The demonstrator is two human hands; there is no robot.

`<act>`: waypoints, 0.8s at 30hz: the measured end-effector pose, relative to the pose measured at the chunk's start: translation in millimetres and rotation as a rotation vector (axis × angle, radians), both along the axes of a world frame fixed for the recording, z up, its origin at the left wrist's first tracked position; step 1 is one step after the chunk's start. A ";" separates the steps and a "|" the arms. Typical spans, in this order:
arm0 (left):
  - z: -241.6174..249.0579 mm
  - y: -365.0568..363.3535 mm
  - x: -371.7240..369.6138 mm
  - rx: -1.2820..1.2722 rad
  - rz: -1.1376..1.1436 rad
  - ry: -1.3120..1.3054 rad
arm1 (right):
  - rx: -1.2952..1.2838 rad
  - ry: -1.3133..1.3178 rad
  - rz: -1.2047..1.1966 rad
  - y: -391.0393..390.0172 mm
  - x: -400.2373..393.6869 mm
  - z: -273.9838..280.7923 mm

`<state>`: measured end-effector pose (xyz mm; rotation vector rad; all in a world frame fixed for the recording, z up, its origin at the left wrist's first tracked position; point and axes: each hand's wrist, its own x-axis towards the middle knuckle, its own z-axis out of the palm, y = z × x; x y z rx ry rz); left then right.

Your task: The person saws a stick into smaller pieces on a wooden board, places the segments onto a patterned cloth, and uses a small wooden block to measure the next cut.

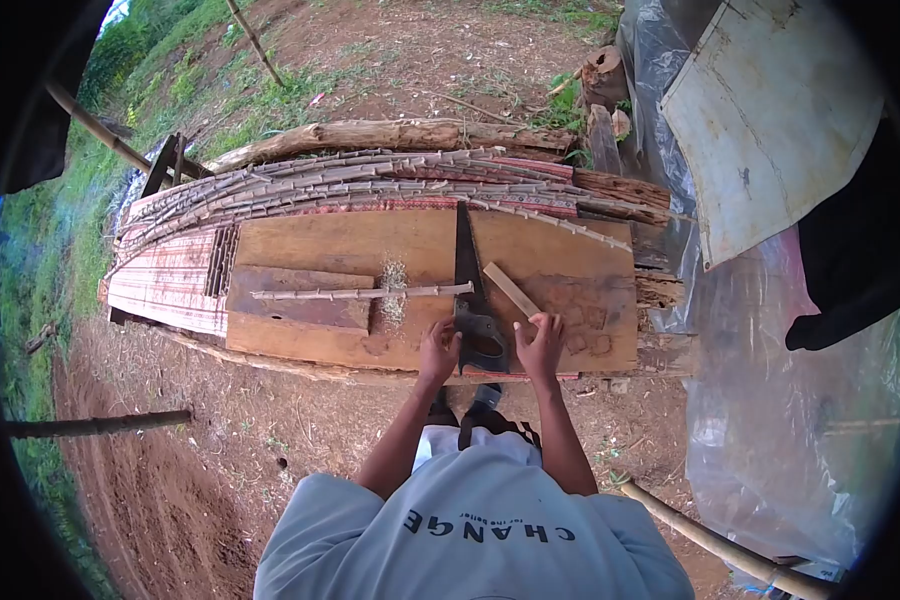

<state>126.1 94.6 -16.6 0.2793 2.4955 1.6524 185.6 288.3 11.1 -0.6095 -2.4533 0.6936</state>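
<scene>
Left of right grip, a handsaw

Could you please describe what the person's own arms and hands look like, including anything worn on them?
The left hand and right hand are bare, without gloves, and the forearms are uncovered. No watch or bracelet can be made out. The short, loose sleeves belong to a pale grey-blue shirt with dark lettering: "CHANGE for the better".
</scene>
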 end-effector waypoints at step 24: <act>29.2 -148.9 -109.8 -0.648 0.104 0.568 | -0.620 -0.021 0.037 -149.5 -20.0 -15.1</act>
